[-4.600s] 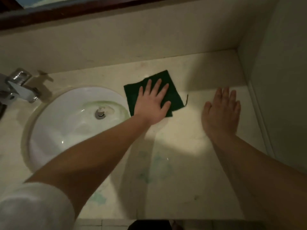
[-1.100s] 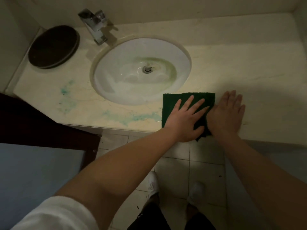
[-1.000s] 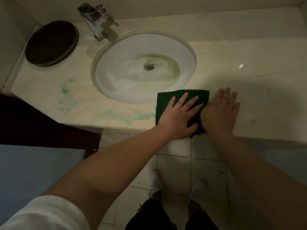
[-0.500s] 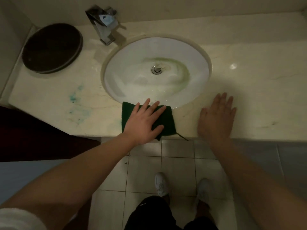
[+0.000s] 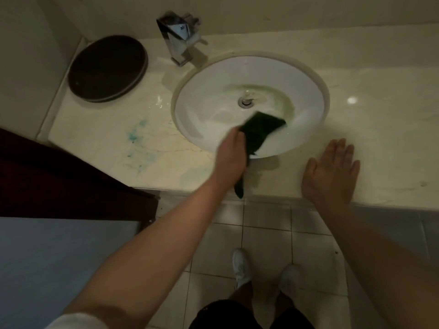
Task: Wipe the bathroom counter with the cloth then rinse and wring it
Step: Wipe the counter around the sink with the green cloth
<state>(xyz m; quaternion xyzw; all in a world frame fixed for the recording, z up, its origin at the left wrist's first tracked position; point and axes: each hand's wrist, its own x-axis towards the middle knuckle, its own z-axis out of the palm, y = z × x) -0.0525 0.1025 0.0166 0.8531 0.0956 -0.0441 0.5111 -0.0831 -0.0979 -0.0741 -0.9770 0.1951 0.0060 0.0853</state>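
Note:
A dark green cloth (image 5: 260, 132) hangs over the front rim of the white sink (image 5: 206, 96), one end inside the bowl and one end dangling past the counter's front edge. My left hand (image 5: 231, 155) grips the cloth at its middle, above the cream marble counter (image 5: 166, 160). My right hand (image 5: 331, 173) rests flat on the counter to the right of the sink, fingers straight, holding nothing. Blue-green stains (image 5: 139, 143) mark the counter left of the sink, and a green ring (image 5: 282, 100) tints the bowl near the drain (image 5: 245, 102).
A chrome faucet (image 5: 179, 41) stands behind the sink at the back. A round dark lid or tray (image 5: 108, 68) lies at the far left corner by the wall. A dark wooden panel (image 5: 59, 176) borders the counter at the left. My white shoes (image 5: 242, 267) stand on the tiled floor below.
My left hand stopped pressing the cloth flat on the counter's front edge, gathered it and lifted it toward the sink bowl. My right hand stayed flat on the counter.

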